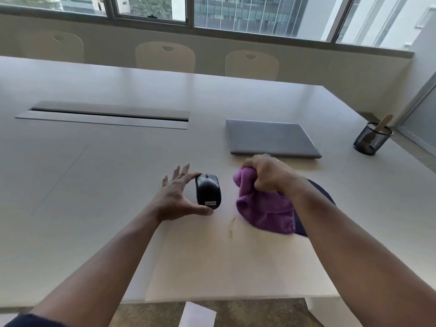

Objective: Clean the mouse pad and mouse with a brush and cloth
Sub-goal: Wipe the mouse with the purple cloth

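Purple cloth (264, 208) is bunched in our right hand (266, 173), fingers curled tight around its upper folds, while the rest drapes over a dark mouse pad (323, 192) that shows only past the wrist. Just left of it, the black mouse (207, 192) sits on the pale table (118, 161), its long axis running away from us, scroll wheel at the far end and label at the near end. Our left hand (175, 197) spreads wide beside it, index fingertip at the mouse's front, thumb tip at its rear. Beyond lie a closed grey laptop (271, 138) and a mesh cup (371, 140) holding a wooden-handled tool.
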Available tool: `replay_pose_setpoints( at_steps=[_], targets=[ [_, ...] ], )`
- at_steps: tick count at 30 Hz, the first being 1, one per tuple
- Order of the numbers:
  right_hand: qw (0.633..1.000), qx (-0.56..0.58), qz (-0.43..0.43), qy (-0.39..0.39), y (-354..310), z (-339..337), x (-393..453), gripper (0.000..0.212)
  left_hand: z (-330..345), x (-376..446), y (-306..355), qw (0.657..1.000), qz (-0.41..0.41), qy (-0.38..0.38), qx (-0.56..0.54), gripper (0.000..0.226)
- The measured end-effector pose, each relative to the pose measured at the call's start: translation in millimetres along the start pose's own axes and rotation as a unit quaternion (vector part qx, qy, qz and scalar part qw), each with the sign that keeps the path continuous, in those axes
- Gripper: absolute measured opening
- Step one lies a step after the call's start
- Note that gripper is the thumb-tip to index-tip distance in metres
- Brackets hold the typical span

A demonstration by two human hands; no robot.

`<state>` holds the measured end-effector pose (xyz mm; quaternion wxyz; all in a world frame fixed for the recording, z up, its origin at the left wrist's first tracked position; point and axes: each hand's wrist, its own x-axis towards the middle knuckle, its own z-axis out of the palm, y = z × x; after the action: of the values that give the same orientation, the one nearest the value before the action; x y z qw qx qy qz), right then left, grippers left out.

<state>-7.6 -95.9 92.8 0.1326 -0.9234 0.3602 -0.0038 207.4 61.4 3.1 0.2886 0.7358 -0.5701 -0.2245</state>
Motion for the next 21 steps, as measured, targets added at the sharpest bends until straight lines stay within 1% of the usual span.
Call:
replay_pose_setpoints(
  at_steps=[2,3,4,7,9,10,12,14,15,16,18,21],
  targets=[
    [0.996,0.055,0.006,0.065,-2.9,-12.2,3.9,0.044,-1.7,-0.9,-2.3,1.0,0.0,-0.004,0.003,0.117],
    [0.993,0.066,0.01,0.102,-5.6,-15.5,8.4,0.042,-2.4,-1.3,-3.6,1.0,0.001,-0.006,0.006,0.118],
    [0.988,0.055,0.014,0.143,-9.6,-16.0,13.3,0.041,-3.1,-1.5,-4.9,1.0,0.002,-0.008,0.009,0.118],
    [0.965,-0.036,0.033,0.258,-23.2,2.0,25.0,0.039,-5.2,-2.7,-8.2,1.0,0.006,-0.012,0.019,0.118],
    [0.954,-0.101,0.042,0.281,-30.6,21.4,27.2,0.038,-5.8,-3.9,-10.7,0.999,0.008,-0.017,0.025,0.117],
    [0.954,-0.115,0.041,0.273,-32.0,30.7,27.7,0.038,-6.0,-4.4,-11.9,0.999,0.009,-0.019,0.027,0.117],
    [0.971,-0.084,0.023,0.221,-32.9,46.9,26.8,0.044,-6.5,-5.3,-14.2,0.999,0.01,-0.021,0.028,0.116],
    [0.992,0.0,0.017,0.128,-34.2,56.4,23.9,0.058,-6.6,-6.4,-16.2,0.999,0.01,-0.02,0.028,0.116],
    [0.996,0.029,0.027,0.082,-34.6,58.6,23.0,0.062,-6.4,-7.1,-17.0,0.999,0.009,-0.02,0.03,0.117],
    [0.998,0.036,0.038,0.042,-34.5,59.8,22.8,0.063,-6.1,-7.6,-17.6,0.999,0.009,-0.019,0.033,0.117],
    [0.999,0.01,0.045,-0.015,-34.7,57.2,24.1,0.067,-5.6,-7.9,-18.2,0.999,0.01,-0.016,0.036,0.117],
    [0.998,-0.018,0.024,-0.048,-36.5,51.8,25.8,0.069,-5.6,-7.4,-18.6,0.999,0.012,-0.017,0.04,0.117]
  ],
)
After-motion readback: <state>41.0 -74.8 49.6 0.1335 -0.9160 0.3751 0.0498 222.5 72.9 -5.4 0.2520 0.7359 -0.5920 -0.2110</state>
